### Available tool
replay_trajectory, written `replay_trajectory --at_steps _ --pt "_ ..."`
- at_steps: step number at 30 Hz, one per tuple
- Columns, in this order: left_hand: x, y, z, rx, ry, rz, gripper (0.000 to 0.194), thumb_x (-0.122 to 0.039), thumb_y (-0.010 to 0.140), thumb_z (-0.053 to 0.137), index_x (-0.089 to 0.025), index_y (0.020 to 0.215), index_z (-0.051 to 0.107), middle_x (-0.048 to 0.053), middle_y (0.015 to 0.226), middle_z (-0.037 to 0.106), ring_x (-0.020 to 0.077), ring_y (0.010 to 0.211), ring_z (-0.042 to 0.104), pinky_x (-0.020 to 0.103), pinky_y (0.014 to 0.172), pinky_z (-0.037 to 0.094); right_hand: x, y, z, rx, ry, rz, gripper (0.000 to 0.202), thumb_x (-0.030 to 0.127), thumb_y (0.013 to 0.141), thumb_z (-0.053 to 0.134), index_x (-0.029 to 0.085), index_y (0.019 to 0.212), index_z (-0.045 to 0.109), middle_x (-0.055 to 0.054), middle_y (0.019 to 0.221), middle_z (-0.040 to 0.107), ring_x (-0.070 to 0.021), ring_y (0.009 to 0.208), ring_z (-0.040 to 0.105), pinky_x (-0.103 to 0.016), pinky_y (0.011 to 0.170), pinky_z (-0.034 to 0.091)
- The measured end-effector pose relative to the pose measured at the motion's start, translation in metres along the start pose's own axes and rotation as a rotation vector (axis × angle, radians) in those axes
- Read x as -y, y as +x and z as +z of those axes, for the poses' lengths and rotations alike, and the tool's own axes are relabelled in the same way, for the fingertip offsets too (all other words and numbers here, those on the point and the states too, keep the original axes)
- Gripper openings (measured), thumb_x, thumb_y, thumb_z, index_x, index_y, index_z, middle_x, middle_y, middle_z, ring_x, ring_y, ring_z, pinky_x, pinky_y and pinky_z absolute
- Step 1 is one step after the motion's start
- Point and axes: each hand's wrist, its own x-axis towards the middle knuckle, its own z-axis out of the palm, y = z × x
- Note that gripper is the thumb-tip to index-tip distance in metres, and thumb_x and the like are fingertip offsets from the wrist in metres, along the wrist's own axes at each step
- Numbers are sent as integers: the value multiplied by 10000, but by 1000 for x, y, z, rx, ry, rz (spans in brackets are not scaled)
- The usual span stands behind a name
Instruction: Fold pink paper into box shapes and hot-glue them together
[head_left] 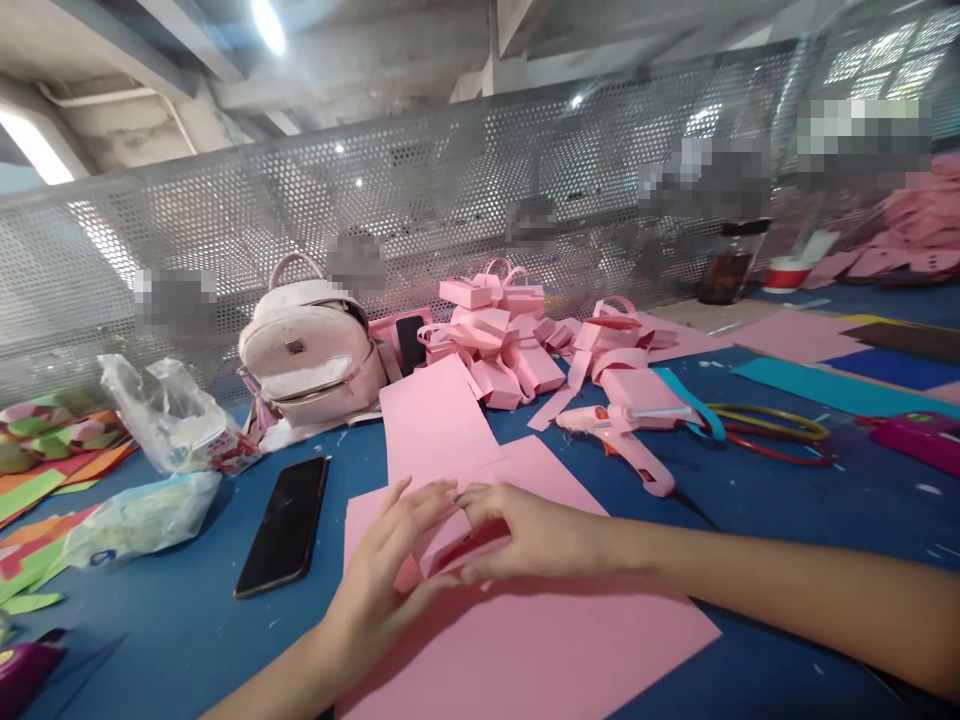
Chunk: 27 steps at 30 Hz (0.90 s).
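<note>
Between my two hands is a small folded piece of pink paper (442, 540), partly covered by my fingers. My left hand (394, 560) curls around its left side, and my right hand (517, 535) grips it from the right with fingers bent over the top edge. Beneath lie large pink paper sheets (540, 650), with another pink sheet (439, 415) reaching toward the back. A pink hot glue gun (622, 425) rests on its side to the right of the sheets.
A black phone (285, 525) and plastic bags (150, 515) lie left. Behind stand a pale pink backpack (311, 350) and a heap of folded pink paper boxes (499, 335). Hoops (772, 430), coloured sheets (832, 385) and a dark jar (731, 265) are right, before a perforated metal screen (442, 190).
</note>
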Motion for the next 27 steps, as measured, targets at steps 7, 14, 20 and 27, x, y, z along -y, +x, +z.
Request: replay_trajectory --at_steps 7,14,20,27 --pt "0 3 -5 -16 102 105 497 -273 1033 575 -215 1508 442 103 1515 548 175 1427 490 365 1295 166 -3 -1 4 -36 309 85 319 437 873 759 131 949 809 -57 923 725 -160 840 612 -271 772 475" --pt "4 4 -8 -6 171 162 452 -281 1031 574 -189 1466 495 134 1487 564 205 1410 500 419 1293 134 -5 -1 2 -28 332 78 348 479 802 821 134 853 806 -64 959 704 -186 881 609 -320 833 470" --pt "6 3 -9 -10 201 220 435 -319 1053 525 -182 1464 488 156 1442 612 233 1402 515 480 1276 162 -7 -1 -2 -25 284 63 341 458 799 831 152 688 730 -49 978 656 -200 973 585 -315 864 449" --pt "10 2 -10 20 246 236 415 -343 1077 456 -199 1465 486 150 1444 619 254 1422 494 544 1263 147 -3 0 -6 32 206 -24 341 442 827 810 160 661 715 -46 1011 660 -211 1005 618 -333 923 464"
